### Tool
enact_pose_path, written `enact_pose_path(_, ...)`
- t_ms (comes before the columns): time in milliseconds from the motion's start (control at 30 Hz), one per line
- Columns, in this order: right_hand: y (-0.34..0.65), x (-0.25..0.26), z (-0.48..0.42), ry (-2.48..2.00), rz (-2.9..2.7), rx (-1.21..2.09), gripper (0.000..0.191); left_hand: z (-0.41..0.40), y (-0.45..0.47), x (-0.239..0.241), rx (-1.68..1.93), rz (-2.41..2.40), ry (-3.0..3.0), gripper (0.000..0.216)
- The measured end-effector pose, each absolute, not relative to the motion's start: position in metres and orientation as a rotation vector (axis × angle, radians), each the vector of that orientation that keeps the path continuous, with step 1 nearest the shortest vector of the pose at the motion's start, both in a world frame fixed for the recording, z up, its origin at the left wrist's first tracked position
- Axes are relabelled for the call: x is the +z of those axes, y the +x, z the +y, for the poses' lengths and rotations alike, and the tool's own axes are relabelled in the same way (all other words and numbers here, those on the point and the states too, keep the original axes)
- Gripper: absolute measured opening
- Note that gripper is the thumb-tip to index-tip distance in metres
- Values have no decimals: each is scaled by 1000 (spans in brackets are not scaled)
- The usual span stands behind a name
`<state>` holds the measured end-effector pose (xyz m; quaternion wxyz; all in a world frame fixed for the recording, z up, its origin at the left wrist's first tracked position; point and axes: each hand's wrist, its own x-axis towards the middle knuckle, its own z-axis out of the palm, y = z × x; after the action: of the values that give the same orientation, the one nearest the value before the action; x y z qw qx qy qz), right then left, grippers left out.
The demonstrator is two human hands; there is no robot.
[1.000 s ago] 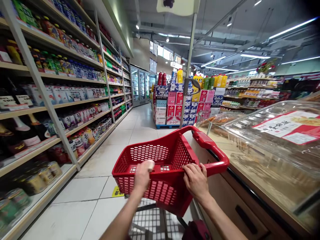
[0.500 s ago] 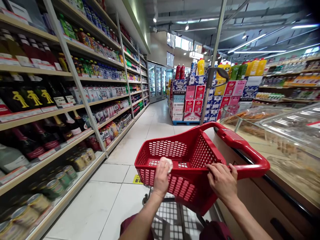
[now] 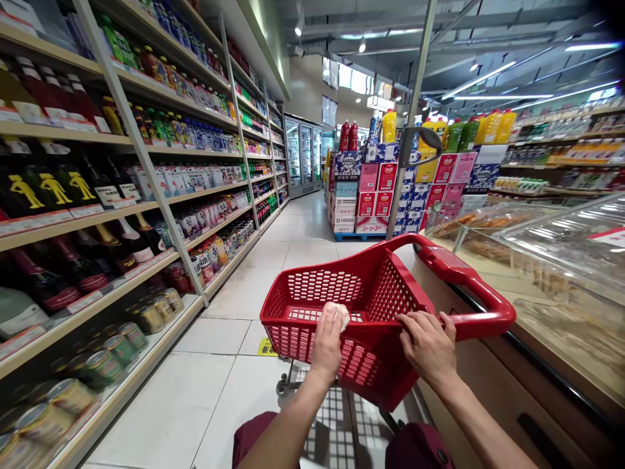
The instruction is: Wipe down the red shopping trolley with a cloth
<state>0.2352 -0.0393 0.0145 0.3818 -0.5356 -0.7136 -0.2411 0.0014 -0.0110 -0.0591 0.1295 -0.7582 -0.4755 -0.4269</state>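
A red plastic shopping cart (image 3: 359, 355) with a perforated basket stands in front of me, its handle to the right. My left hand (image 3: 328, 342) is closed on a crumpled white cloth (image 3: 343, 315) and presses it against the near rim of the basket. Most of the cloth is hidden under the fingers. My right hand (image 3: 428, 345) lies over the rear corner of the rim beside the handle, its fingers curled around the edge. Inside the basket I see only the bare perforated walls and floor.
Shelves of bottles and cans (image 3: 122, 215) line the left side. A glass-topped food counter (image 3: 551, 260) borders the right, close to the cart handle. Ahead, drink boxes (image 3: 374, 195) are stacked near a metal pole (image 3: 413, 85). A yellow floor sticker (image 3: 266, 347) lies on the tiles.
My left hand has slid the cloth a little to the right along the near rim. The right hand keeps its place on the cart, and the view has shifted slightly.
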Motion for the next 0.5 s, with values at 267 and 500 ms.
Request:
enact_pose_path(267, 238, 20, -41, -1344, -1884, -637, 29, -8, -32, -55, -1339, -1556, -1977, 62)
enact_pose_path(500, 250, 25, -37, -1397, -1895, -714, 27, -14, 41, -51, -1233, -1182, -2346, 58)
